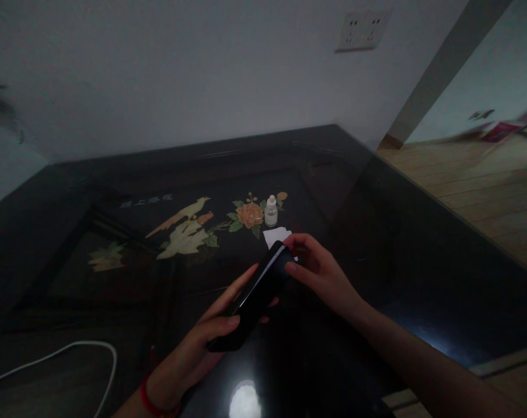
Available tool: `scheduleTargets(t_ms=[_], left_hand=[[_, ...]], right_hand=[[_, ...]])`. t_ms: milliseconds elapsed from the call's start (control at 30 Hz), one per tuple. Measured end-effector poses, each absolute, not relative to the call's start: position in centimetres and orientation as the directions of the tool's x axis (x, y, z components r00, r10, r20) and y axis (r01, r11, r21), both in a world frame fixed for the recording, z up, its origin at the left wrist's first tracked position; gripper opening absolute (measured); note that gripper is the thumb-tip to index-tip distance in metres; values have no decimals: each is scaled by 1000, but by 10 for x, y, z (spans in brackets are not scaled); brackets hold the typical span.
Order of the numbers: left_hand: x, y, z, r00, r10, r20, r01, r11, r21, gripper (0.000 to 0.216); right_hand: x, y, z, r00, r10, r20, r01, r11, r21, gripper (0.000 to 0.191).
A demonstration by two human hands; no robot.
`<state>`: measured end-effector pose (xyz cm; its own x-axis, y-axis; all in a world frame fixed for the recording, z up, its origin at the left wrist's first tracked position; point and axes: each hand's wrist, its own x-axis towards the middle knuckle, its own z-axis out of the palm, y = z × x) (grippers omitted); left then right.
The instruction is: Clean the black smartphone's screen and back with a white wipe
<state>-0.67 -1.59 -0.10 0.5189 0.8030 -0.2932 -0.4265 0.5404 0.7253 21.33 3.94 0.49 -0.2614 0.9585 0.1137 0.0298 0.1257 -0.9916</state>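
Observation:
A dark smartphone (263,293) is tilted above the table, its upper end pointing away from me and a bright reflection along one long edge. My left hand (206,337) grips its lower part, thumb on the near face and fingertips showing past the far side. At the phone's top end, my right hand (318,270) pinches the corner between thumb and fingers. Just behind that end lies a white piece of paper or cloth (276,234), partly covered by the phone and hand. Beyond it stands a small clear bottle (271,212) with a white cap.
The glossy black table (359,226) bears a bird-and-flower picture (185,232). A white cable (72,346) curves across its left front. A wall with a double socket (363,30) rises behind. Wooden floor (464,186) and a red box (501,132) show at the right.

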Motion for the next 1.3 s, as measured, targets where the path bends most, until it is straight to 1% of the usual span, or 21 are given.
scheduleTargets(t_ms=[100, 200, 400, 467, 533, 567, 600, 667, 733, 800, 867, 933, 1033, 1067, 1133, 1167, 1233, 1300], left_hand=[[-7, -18, 0, 521, 804, -286, -402, 527, 749, 64], [-9, -18, -2, 492, 819, -297, -395, 514, 761, 61], [-8, -18, -2, 414, 869, -271, -388, 438, 811, 59], [-6, -18, 0, 353, 914, -199, -336, 322, 885, 58], [-5, -18, 0, 299, 952, -69, -214, 137, 967, 57], [-5, -19, -1, 282, 959, -1, -143, 42, 989, 56], [-5, -19, -3, 273, 960, 63, -82, -42, 996, 56], [-4, -19, -7, 270, 950, 155, -3, -160, 987, 56], [-4, -19, -11, 280, 932, 231, 51, -255, 966, 57], [-3, -20, -15, 302, 907, 293, 104, -337, 936, 58], [-3, -20, -18, 317, 889, 331, 136, -388, 912, 58], [-2, -21, -21, 311, 880, 359, 135, -415, 900, 58], [-1, -23, -24, 273, 871, 410, 124, -454, 882, 58], [-1, -23, -25, 243, 875, 420, 111, -455, 884, 56], [0, -23, -25, 139, 901, 411, 56, -421, 905, 52], [0, -22, -24, 66, 920, 386, 14, -388, 922, 51], [-2, -18, -20, -99, 951, 292, -89, -301, 950, 53], [-6, -10, -14, -233, 958, 165, -222, -218, 950, 60]], right_hand=[[214, 39, 4, -252, 962, 102, 7, 108, -994, 28], [214, 38, 7, -270, 957, 106, 37, 120, -992, 29], [214, 35, 11, -284, 940, 186, 101, 222, -970, 33], [211, 33, 9, -259, 949, 180, 71, 204, -976, 36], [207, 30, 4, -222, 965, 138, -12, 139, -990, 44], [203, 28, 2, -216, 971, 101, -68, 88, -994, 51], [200, 26, -1, -220, 974, 61, -131, 32, -991, 59], [192, 22, -5, -264, 965, -11, -249, -79, -965, 71], [186, 20, -8, -314, 949, -34, -345, -148, -927, 79], [182, 19, -11, -335, 942, -7, -411, -153, -899, 84], [179, 20, -13, -332, 943, 33, -438, -123, -890, 89], [176, 20, -14, -331, 940, 80, -450, -83, -889, 96], [168, 21, -13, -363, 924, 123, -440, -53, -896, 112], [165, 22, -11, -367, 921, 132, -431, -42, -902, 115], [157, 25, -6, -341, 929, 141, -397, -7, -918, 116], [153, 28, -3, -310, 939, 145, -368, 22, -930, 114], [144, 37, 3, -228, 960, 165, -275, 99, -956, 109], [137, 49, 9, -148, 965, 217, -122, 200, -972, 102]])
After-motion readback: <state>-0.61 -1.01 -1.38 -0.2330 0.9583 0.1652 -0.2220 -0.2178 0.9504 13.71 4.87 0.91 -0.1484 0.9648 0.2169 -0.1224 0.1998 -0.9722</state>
